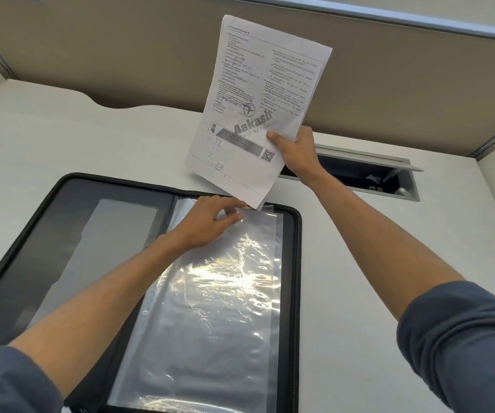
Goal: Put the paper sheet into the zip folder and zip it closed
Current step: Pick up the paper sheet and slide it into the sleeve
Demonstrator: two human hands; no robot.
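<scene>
A person's two bare forearms reach forward over a white counter (pixel 61 138).

The right hand (pixel 295 152), right of centre in the upper half of the frame, grips a printed paper sheet (pixel 258 93). Its thumb lies across the printed face near the sheet's lower right edge and the fingers curl behind, clamped on the paper. The sheet is held up off the counter, nearly upright, with its long axis running from the lower centre of the frame up toward the top. Its lowest corner points down and just meets the top edge of the clear sleeve (pixel 216 293) below.

The left hand (pixel 207 222), at centre frame, rests on that top edge. Its fingers (pixel 234 214) are bent and close together, pinching the plastic at the sleeve's mouth.

The black zip folder (pixel 70 186) lies open and flat on the counter in the lower left and centre, its long axis running toward the top of the frame. The sleeve fills its right half.

A cable slot (pixel 359 174) is sunk into the counter at right, behind the right hand.
</scene>
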